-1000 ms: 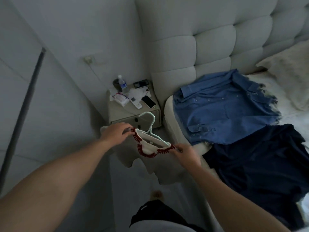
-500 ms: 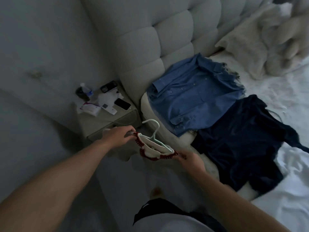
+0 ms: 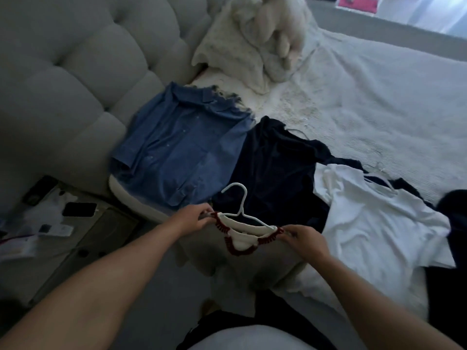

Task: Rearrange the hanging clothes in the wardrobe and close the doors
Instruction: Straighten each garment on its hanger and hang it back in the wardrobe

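- Now the left hand [image 3: 193, 218] and right hand [image 3: 302, 238] each pinch one shoulder of a white garment with red trim [image 3: 240, 239] on a white hanger [image 3: 240, 205].
- It hangs above the bed's [image 3: 379, 97] edge, near the blue shirt [image 3: 182, 145], dark garment [image 3: 275, 168] and white shirt [image 3: 374, 221].

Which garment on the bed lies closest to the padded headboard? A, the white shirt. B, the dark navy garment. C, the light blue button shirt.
C: the light blue button shirt lies right against the headboard, with the dark navy garment beside it and the white shirt farthest away.
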